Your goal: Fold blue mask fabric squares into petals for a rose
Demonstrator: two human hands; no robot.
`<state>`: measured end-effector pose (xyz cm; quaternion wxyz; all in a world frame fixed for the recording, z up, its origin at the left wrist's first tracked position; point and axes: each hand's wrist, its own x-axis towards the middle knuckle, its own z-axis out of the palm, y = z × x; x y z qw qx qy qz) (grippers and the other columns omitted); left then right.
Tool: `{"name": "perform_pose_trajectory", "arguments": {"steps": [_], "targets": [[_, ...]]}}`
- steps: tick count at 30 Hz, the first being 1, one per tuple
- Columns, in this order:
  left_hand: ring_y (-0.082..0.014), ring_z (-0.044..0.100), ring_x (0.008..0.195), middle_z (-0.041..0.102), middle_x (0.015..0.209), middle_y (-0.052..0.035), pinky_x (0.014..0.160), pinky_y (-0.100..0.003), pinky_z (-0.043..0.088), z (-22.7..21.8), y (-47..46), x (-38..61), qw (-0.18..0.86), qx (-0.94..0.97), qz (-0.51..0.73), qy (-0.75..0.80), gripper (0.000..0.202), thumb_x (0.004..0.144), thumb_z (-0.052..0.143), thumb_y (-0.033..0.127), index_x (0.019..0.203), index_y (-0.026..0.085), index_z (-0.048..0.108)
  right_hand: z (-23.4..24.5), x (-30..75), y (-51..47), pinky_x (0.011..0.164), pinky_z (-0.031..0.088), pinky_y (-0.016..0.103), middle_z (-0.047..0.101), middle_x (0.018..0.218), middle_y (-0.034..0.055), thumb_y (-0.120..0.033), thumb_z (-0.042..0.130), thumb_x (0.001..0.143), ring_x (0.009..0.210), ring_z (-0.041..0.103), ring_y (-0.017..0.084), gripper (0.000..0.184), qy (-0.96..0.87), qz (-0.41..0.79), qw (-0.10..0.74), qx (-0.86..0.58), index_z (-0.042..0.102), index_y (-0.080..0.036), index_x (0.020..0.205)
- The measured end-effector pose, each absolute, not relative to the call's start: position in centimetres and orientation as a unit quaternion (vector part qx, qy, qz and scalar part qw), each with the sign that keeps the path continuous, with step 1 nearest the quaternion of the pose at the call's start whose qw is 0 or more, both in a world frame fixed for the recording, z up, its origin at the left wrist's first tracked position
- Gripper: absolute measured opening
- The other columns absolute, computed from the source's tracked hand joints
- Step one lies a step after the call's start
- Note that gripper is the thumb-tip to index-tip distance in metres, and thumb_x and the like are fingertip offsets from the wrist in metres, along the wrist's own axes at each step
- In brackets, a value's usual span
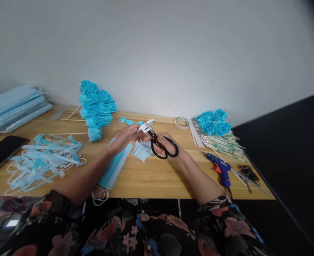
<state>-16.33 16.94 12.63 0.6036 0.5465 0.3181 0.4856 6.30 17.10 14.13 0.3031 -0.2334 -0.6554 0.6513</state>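
Observation:
My right hand (168, 145) grips a pair of scissors (152, 133) with black loop handles, blades pointing up and left. At the blades is a white strip (143, 127) of paper or fabric, pinched in my left hand (127, 136). Part of the strip curls up behind the blades. Directly below my hands lie small light-blue cut squares (143, 152). A blue face mask (115, 164) lies partly under my left forearm, its ear loops hanging past the table's front edge. Small folded blue pieces (129, 122) lie just beyond my hands.
On the left are cut mask strips and loops (47, 160), a phone (3, 151), stacked masks (15, 103) and blue flowers (96, 106). On the right are a tape roll (181, 122), more flowers (213, 122), wrapped sticks (226, 145) and a blue glue gun (221, 166).

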Motion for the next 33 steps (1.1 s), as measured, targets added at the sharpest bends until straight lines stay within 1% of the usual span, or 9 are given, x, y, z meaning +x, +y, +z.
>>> {"name": "perform_pose_trajectory", "arguments": {"steps": [3,6,10,15,18,21,24,27,33], "targets": [[-0.0133,0.057,0.055,0.069,0.070,-0.0050,0.054,-0.025,0.044,12.8,16.8,-16.5,0.536,0.596,0.451,0.393,0.053,0.089,0.061,0.066,0.097,0.015,0.069,14.0,6.3,17.2,0.042,0.034,0.021,0.051,0.050,-0.0059,-0.076,0.054,0.090,0.038,0.042,0.007,0.075,-0.660,0.647,0.294,-0.244,0.074,-0.008,0.114],[-0.0117,0.053,0.049,0.065,0.058,-0.0020,0.051,-0.024,0.040,13.2,16.5,-16.6,0.503,0.624,0.444,0.402,0.053,0.089,0.060,0.068,0.089,0.015,0.069,14.2,6.1,17.0,0.041,0.034,0.021,0.050,0.050,-0.0060,-0.077,0.056,0.088,0.038,0.043,0.007,0.076,-0.655,0.650,0.293,-0.251,0.074,-0.008,0.114],[-0.0136,0.059,0.055,0.068,0.064,-0.0030,0.055,-0.025,0.044,13.9,16.1,-16.4,0.538,0.600,0.465,0.367,0.047,0.086,0.067,0.063,0.086,0.016,0.069,14.7,5.9,16.6,0.041,0.035,0.021,0.048,0.049,-0.0068,-0.077,0.057,0.087,0.038,0.041,0.006,0.075,-0.657,0.649,0.290,-0.250,0.075,-0.007,0.110],[-0.0118,0.055,0.057,0.062,0.061,-0.0005,0.058,-0.026,0.044,14.0,16.2,-16.1,0.547,0.561,0.494,0.376,0.043,0.079,0.075,0.058,0.073,0.016,0.066,15.0,5.9,16.3,0.038,0.029,0.019,0.049,0.049,-0.0066,-0.075,0.056,0.089,0.037,0.038,0.005,0.073,-0.677,0.630,0.280,-0.257,0.074,-0.007,0.109],[-0.0115,0.055,0.058,0.062,0.065,0.0002,0.057,-0.025,0.043,13.6,16.5,-16.1,0.555,0.517,0.517,0.397,0.042,0.072,0.079,0.057,0.075,0.016,0.068,15.0,5.6,16.0,0.038,0.029,0.019,0.052,0.051,-0.0061,-0.073,0.060,0.088,0.037,0.038,0.004,0.070,-0.691,0.634,0.227,-0.263,0.073,-0.008,0.110],[-0.0117,0.055,0.060,0.064,0.069,-0.0006,0.054,-0.024,0.041,13.5,16.6,-16.2,0.562,0.494,0.517,0.415,0.043,0.074,0.078,0.058,0.079,0.015,0.069,14.9,5.2,15.9,0.040,0.033,0.018,0.055,0.055,-0.0051,-0.072,0.069,0.081,0.041,0.044,0.005,0.068,-0.684,0.661,0.171,-0.259,0.073,-0.010,0.110],[-0.0109,0.053,0.056,0.060,0.064,0.0001,0.053,-0.024,0.041,13.7,16.6,-16.2,0.569,0.489,0.521,0.407,0.045,0.076,0.077,0.059,0.075,0.015,0.068,14.7,5.4,16.3,0.045,0.038,0.020,0.058,0.060,-0.0041,-0.079,0.071,0.075,0.046,0.047,0.006,0.078,-0.676,0.678,0.186,-0.223,0.071,-0.011,0.114],[-0.0111,0.054,0.057,0.059,0.063,-0.0002,0.056,-0.025,0.046,13.8,16.6,-16.0,0.582,0.475,0.538,0.382,0.050,0.072,0.080,0.061,0.070,0.014,0.065,14.4,6.1,16.8,0.052,0.045,0.022,0.061,0.066,-0.0016,-0.086,0.062,0.074,0.051,0.052,0.008,0.089,-0.690,0.662,0.228,-0.184,0.069,-0.010,0.119],[-0.0119,0.058,0.060,0.062,0.069,-0.0021,0.057,-0.025,0.049,13.8,16.7,-16.0,0.612,0.453,0.550,0.345,0.055,0.068,0.084,0.064,0.073,0.012,0.066,13.9,6.7,17.3,0.052,0.047,0.023,0.067,0.072,0.0040,-0.086,0.054,0.081,0.057,0.060,0.012,0.089,-0.695,0.657,0.222,-0.189,0.067,-0.009,0.124]]}}
